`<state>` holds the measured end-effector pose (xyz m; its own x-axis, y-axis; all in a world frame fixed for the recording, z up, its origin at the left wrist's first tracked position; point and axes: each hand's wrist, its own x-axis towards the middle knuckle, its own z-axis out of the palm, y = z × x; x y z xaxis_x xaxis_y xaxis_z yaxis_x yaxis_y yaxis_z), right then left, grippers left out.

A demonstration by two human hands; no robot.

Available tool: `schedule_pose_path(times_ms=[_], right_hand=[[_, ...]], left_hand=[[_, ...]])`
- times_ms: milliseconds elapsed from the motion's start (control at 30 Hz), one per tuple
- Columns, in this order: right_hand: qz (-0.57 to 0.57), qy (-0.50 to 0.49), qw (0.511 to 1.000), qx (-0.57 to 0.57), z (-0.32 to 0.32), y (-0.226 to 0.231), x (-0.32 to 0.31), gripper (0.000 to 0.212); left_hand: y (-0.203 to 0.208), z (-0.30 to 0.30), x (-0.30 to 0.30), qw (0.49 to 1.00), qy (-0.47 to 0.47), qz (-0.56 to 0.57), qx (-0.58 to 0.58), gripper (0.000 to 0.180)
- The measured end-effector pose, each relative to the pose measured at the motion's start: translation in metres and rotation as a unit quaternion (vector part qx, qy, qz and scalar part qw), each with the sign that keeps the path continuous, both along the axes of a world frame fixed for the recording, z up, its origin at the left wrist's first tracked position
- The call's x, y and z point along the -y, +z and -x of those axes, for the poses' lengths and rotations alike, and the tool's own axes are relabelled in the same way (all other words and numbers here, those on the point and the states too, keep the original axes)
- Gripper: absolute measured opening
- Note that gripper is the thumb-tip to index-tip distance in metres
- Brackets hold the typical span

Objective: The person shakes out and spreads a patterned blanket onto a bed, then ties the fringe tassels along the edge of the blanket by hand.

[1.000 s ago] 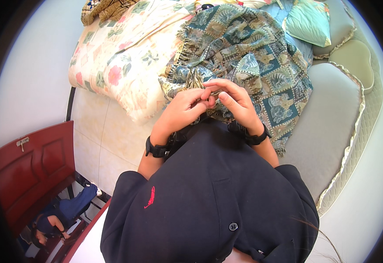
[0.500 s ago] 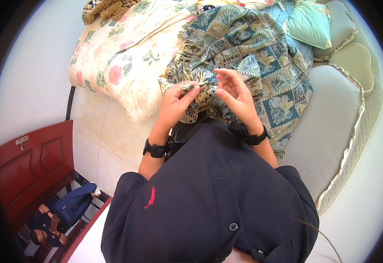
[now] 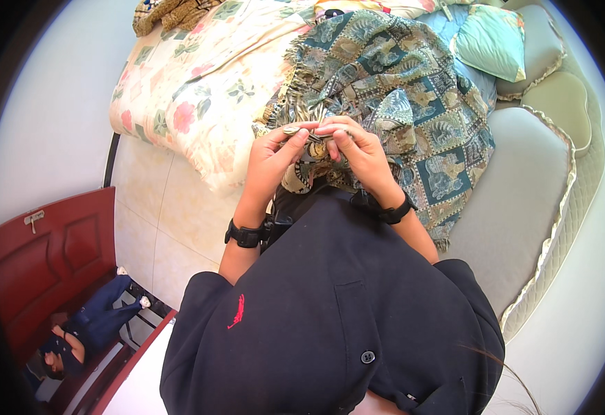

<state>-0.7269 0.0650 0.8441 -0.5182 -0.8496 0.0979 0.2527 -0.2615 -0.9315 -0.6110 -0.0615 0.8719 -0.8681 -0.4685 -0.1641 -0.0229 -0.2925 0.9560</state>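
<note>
A patterned woven blanket (image 3: 447, 131) in teal, beige and dark tones lies bunched in front of me, its edge trimmed with fringe (image 3: 295, 86). My left hand (image 3: 273, 158) pinches a few strands of that fringe between thumb and fingers. Close against it, my right hand (image 3: 359, 152) has its thumb and fingers pressed together on fringe strands too. The fingertips of both hands nearly meet over the gathered edge. Exactly how the strands run between the fingers is partly hidden.
A floral quilt (image 3: 198, 90) spreads to the left of the blanket. Grey padded cushions (image 3: 506, 187) line the right, with a light green pillow (image 3: 492, 41) at the far right. By a red door (image 3: 60, 242) at lower left, another person (image 3: 74, 339) is seen.
My right hand has moved left and down from raised, parted fingers and closed on the fringe beside my left hand. The person by the door has shifted position.
</note>
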Motion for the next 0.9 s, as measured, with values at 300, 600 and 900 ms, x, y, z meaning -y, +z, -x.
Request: schedule_pose_path(times_ms=[300, 600, 900], right_hand=[[-0.007, 0.090, 0.985, 0.150, 0.006, 0.009, -0.003, 0.015], [-0.111, 0.065, 0.945, -0.300, 0.018, 0.045, -0.006, 0.015], [-0.186, 0.026, 0.968, -0.166, 0.019, 0.040, -0.008, 0.018]], left_hand=[[0.016, 0.000, -0.007, 0.978, -0.006, 0.210, -0.015, 0.013], [0.034, 0.007, 0.003, 0.965, -0.086, 0.246, -0.027, 0.009], [0.024, 0.015, 0.004, 0.995, -0.029, 0.079, -0.050, 0.047]])
